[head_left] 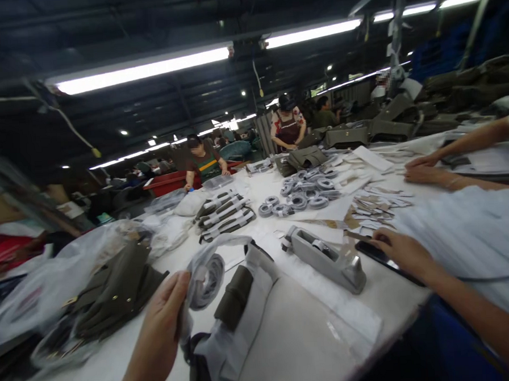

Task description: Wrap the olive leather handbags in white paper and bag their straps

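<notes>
White table (296, 336); wrapped strap (234, 297) over it, end pinched in left hand (164, 309). Grey tape dispenser (326, 258) between hands. Right hand (405, 253) bunched at dark flat object (383, 256), pinch unclear. Light, steady left grip should avoid creasing.

A white-topped bench (307, 338) carries a grey tape dispenser (326, 260) near its middle and a flat black object (381, 256) by the near right edge. Beyond lie coiled straps (298, 201), with brown-and-white scraps (372, 207) to their right and bundled dark straps (225, 215) to their left. An olive bag (117, 291) lies near left; more olive bags (346, 137) sit far.
</notes>
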The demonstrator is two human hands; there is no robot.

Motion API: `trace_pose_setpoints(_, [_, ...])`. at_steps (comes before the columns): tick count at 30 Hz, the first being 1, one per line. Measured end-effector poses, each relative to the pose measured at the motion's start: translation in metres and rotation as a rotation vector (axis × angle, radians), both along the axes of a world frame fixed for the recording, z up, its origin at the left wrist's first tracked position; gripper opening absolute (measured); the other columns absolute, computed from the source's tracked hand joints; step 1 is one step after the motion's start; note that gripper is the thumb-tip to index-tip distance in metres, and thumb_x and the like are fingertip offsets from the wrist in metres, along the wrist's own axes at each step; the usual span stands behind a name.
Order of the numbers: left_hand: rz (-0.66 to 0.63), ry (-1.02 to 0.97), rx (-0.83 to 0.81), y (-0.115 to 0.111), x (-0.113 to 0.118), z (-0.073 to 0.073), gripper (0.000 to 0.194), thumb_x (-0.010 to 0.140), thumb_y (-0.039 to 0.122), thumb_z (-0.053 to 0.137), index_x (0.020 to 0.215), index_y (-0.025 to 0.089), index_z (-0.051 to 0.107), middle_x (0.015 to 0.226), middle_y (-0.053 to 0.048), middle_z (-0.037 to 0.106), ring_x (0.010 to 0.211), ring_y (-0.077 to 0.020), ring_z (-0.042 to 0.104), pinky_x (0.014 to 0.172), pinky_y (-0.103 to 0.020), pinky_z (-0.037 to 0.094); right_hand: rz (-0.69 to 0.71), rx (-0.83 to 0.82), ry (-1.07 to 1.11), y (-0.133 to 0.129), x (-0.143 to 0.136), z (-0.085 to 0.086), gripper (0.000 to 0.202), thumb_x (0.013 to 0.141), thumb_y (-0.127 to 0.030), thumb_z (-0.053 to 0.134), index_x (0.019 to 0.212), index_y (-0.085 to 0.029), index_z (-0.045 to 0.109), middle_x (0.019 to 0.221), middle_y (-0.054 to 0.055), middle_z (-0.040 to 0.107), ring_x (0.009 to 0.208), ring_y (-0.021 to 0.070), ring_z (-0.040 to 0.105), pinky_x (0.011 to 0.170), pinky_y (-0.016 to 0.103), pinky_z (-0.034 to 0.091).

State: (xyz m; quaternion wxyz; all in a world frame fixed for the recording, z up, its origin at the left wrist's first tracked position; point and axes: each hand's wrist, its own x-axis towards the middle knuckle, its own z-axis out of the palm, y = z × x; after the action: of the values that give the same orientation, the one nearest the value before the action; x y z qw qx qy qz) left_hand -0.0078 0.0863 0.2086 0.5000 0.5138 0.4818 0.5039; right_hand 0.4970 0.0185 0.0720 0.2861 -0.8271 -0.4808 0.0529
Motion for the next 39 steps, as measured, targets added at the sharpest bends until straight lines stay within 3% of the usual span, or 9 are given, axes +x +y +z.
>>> trace_pose_setpoints(3, [-0.058, 0.017, 0.083, 0.000, 0.001, -0.004, 0.042, 0.076, 0.056, 0.075, 0.094, 0.019, 0.070, 0.077, 0.000, 0.068, 0.072, -0.0159, 0.063, 0.066, -0.023, 0.050, 0.047, 0.147, 0.172, -0.004, -0.042, 0.029, 0.043, 0.076, -0.061, 0.058, 0.096, -0.026, 0.075, 0.089, 0.008, 0.077, 0.084, 0.0316, 0.069, 0.069, 0.038, 0.050])
trace_pose_setpoints(6, [-0.078, 0.062, 0.135, -0.001, 0.006, -0.004, 0.038, 0.083, 0.057, 0.067, 0.085, 0.019, 0.067, 0.073, 0.001, 0.061, 0.070, -0.0140, 0.057, 0.064, -0.021, 0.045, 0.289, 0.156, 0.493, -0.008, -0.117, 0.060, 0.047, 0.061, -0.064, 0.074, 0.087, -0.025, 0.079, 0.083, 0.007, 0.078, 0.081, 0.0310, 0.070, 0.070, 0.035, 0.053])
trace_pose_setpoints(9, [-0.096, 0.136, 0.171, -0.008, 0.013, 0.000, 0.039, 0.087, 0.057, 0.062, 0.080, 0.018, 0.063, 0.069, 0.003, 0.056, 0.067, -0.0123, 0.050, 0.061, -0.020, 0.038, 0.570, 0.166, 0.616, -0.006, -0.199, 0.084, 0.036, 0.072, -0.056, 0.073, 0.086, -0.024, 0.080, 0.073, 0.004, 0.075, 0.068, 0.0230, 0.067, 0.061, 0.029, 0.049])
trace_pose_setpoints(11, [-0.103, 0.192, 0.208, -0.013, 0.016, 0.003, 0.040, 0.089, 0.056, 0.059, 0.080, 0.018, 0.063, 0.069, 0.003, 0.054, 0.065, -0.0117, 0.046, 0.059, -0.020, 0.035, 0.659, 0.189, 0.641, 0.003, -0.242, 0.092, 0.031, 0.077, -0.053, 0.071, 0.084, -0.024, 0.080, 0.067, 0.002, 0.071, 0.063, 0.0192, 0.062, 0.057, 0.027, 0.045])
trace_pose_setpoints(15, [-0.116, 0.300, 0.290, -0.018, 0.015, 0.006, 0.041, 0.091, 0.055, 0.056, 0.082, 0.017, 0.066, 0.070, 0.001, 0.054, 0.067, -0.0137, 0.046, 0.061, -0.022, 0.036, 0.731, 0.240, 0.762, 0.031, -0.292, 0.094, 0.030, 0.077, -0.050, 0.072, 0.079, -0.021, 0.079, 0.065, 0.001, 0.068, 0.060, 0.0157, 0.056, 0.056, 0.027, 0.041])
trace_pose_setpoints(21, [-0.107, 0.397, 0.414, -0.019, 0.012, 0.006, 0.034, 0.094, 0.047, 0.056, 0.091, 0.019, 0.073, 0.081, -0.001, 0.067, 0.078, -0.0171, 0.056, 0.070, -0.024, 0.041, 0.803, 0.280, 1.145, 0.050, -0.325, 0.105, 0.031, 0.075, -0.048, 0.075, 0.086, -0.019, 0.079, 0.068, 0.000, 0.066, 0.063, 0.0140, 0.053, 0.059, 0.026, 0.040])
trace_pose_setpoints(26, [-0.080, 0.468, 0.499, -0.012, 0.005, 0.003, 0.031, 0.095, 0.043, 0.055, 0.105, 0.021, 0.075, 0.092, -0.004, 0.070, 0.088, -0.0200, 0.061, 0.079, -0.027, 0.044, 0.902, 0.089, 1.503, 0.040, -0.325, 0.118, 0.035, 0.080, -0.047, 0.073, 0.103, -0.021, 0.077, 0.107, 0.005, 0.072, 0.100, 0.0198, 0.061, 0.086, 0.030, 0.048])
trace_pose_setpoints(34, [-0.001, 0.496, 0.667, -0.027, 0.014, 0.006, 0.023, 0.096, 0.032, 0.055, 0.099, 0.019, 0.074, 0.097, -0.008, 0.064, 0.095, -0.0211, 0.060, 0.088, -0.033, 0.047, 0.736, 0.072, 1.380, 0.041, -0.334, 0.125, 0.048, 0.073, -0.059, 0.076, 0.103, -0.022, 0.076, 0.115, 0.006, 0.072, 0.114, 0.0257, 0.059, 0.093, 0.034, 0.050])
trace_pose_setpoints(39, [0.056, 0.336, 0.588, -0.029, 0.023, -0.004, 0.020, 0.089, 0.033, 0.066, 0.104, 0.022, 0.073, 0.102, -0.007, 0.064, 0.098, -0.0213, 0.062, 0.090, -0.033, 0.049, 0.636, 0.092, 1.413, 0.049, -0.331, 0.112, 0.044, 0.058, -0.052, 0.085, 0.091, -0.025, 0.079, 0.118, 0.007, 0.073, 0.123, 0.0315, 0.058, 0.097, 0.035, 0.055])
